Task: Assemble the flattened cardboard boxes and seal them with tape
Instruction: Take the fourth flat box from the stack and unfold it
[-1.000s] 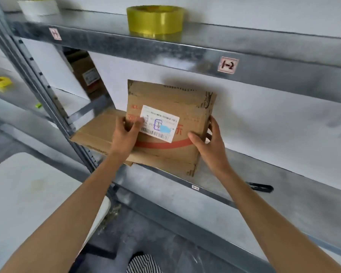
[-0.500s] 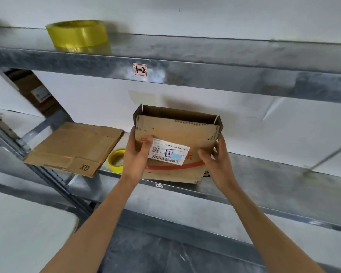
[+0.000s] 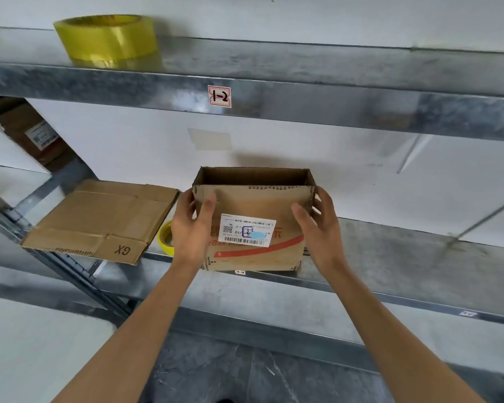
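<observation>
A brown cardboard box (image 3: 253,205) with a white shipping label and a red stripe stands opened into a rectangle on the metal shelf (image 3: 405,251), its top open. My left hand (image 3: 191,228) grips its left corner, thumb on the front face. My right hand (image 3: 317,228) grips the right corner the same way. A flattened cardboard box (image 3: 99,219) marked GX lies on the shelf to the left. A small yellow tape roll (image 3: 165,238) peeks out behind my left hand. A large yellow tape roll (image 3: 105,39) sits on the upper shelf.
The upper shelf's metal beam (image 3: 303,106) carries a label reading 1-2. Another brown box (image 3: 32,135) stands at the far left behind a slanted shelf post (image 3: 67,269). A white table top (image 3: 26,350) is at the lower left. A white wall backs the shelves.
The box has been spread from nearly flat into an open rectangle and shifted right along the shelf. My hands moved from its front face to its two corners.
</observation>
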